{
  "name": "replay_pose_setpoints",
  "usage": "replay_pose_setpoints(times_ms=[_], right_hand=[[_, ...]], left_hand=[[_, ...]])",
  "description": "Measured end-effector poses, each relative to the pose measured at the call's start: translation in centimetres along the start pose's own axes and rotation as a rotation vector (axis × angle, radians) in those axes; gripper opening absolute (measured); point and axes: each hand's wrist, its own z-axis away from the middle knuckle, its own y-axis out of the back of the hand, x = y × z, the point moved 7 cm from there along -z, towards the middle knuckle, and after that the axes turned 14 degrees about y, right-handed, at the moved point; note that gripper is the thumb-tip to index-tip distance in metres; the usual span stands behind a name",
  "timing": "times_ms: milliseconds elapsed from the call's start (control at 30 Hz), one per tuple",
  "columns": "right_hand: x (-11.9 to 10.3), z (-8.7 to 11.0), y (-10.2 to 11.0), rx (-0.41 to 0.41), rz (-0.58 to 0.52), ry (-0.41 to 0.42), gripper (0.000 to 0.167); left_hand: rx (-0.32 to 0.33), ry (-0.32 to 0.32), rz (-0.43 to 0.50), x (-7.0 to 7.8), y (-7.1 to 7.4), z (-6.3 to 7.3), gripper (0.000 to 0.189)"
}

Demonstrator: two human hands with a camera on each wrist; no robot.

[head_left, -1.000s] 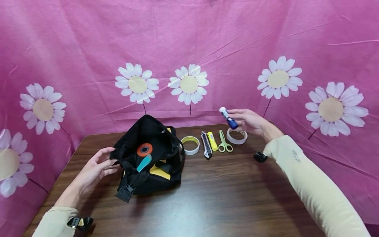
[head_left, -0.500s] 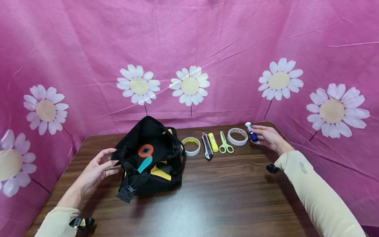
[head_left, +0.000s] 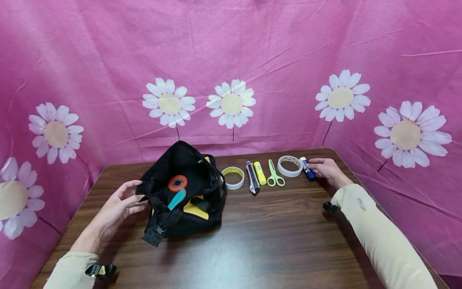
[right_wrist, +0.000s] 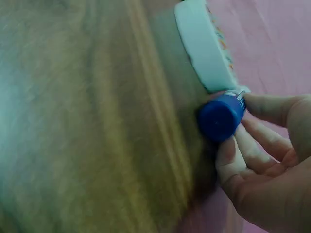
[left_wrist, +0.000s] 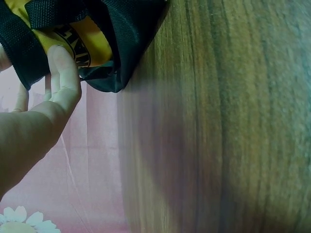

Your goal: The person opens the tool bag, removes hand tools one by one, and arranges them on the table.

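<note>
My left hand point(head_left: 113, 208) pinches the left rim of a black bag point(head_left: 191, 228) with yellow panels, its mouth spread toward me. In the left wrist view, thumb and fingers hold the bag's dark edge strip point(left_wrist: 22, 53). Inside the bag lie an orange disc with a dark centre point(head_left: 177, 183) and a teal piece point(head_left: 177, 199). At the far right of the table, my right hand point(head_left: 327, 170) grips a blue tube with a white end point(head_left: 308, 170), low at the tabletop. The tube's white end is right beside a white tape roll point(head_left: 290, 172), as the right wrist view also shows.
Left of that roll lie green scissors point(head_left: 275, 176), a yellow tube point(head_left: 260, 173), a utility knife point(head_left: 252, 178) and another tape roll point(head_left: 234, 185) close to the bag. Pink flowered cloth point(head_left: 281, 52) hangs behind the wooden table point(head_left: 260, 241).
My right hand has carried the blue tube rightward past the scissors and tape roll, then lowered it to the tabletop beside the roll. The left hand stays on the bag's rim.
</note>
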Motion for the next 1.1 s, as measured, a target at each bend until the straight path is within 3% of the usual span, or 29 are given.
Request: replay_pose_setpoints(times_ms=[133, 567, 800, 1100], right_hand=[[-0.2, -0.1, -0.2, -0.006, 0.1, 0.023, 0.056], [0.9, 0.2, -1.1, -0.021, -0.051, -0.02, 0.057], [1.1, 0.8, -0.8, 0.008, -0.001, -0.046, 0.055], [1.1, 0.7, -0.7, -0.004, -0.058, -0.055, 0.056]], left_hand=[[0.005, 0.0, 0.0, -0.1, -0.1, 0.0, 0.034], [0.0, -0.004, 0.006, 0.0, 0.2, 0.3, 0.034], [0.003, 0.011, 0.003, -0.1, -0.2, 0.0, 0.033], [0.008, 0.018, 0.041, -0.8, -0.2, -0.1, 0.033]])
